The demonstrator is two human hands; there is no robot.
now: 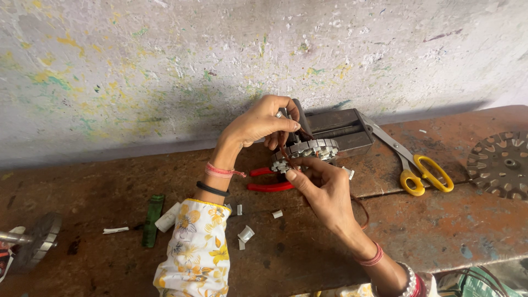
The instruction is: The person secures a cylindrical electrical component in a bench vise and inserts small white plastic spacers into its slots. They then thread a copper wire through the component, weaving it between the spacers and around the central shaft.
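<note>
A worn, rust-brown workbench point(451, 231) stands against a pale wall point(165, 66) speckled with yellow and green paint. No bins or boxes show on it; small things lie loose on the top.

At the middle, the left hand point(258, 122) is closed, pinching a thin dark tool point(301, 118) above a round slotted metal core point(305, 152). The right hand point(324, 192) grips the core from below, thumb on its near edge. The core sits just in front of a dark metal block point(341, 132) by the wall.

Red-handled pliers point(269, 179) lie under the hands. Yellow-handled scissors point(415, 165) rest to the right, and a flat slotted metal disc point(500, 164) lies near the right edge. A green strip point(152, 220) and white paper scraps point(246, 234) are scattered on the left, beside another core on a shaft point(38, 237).
</note>
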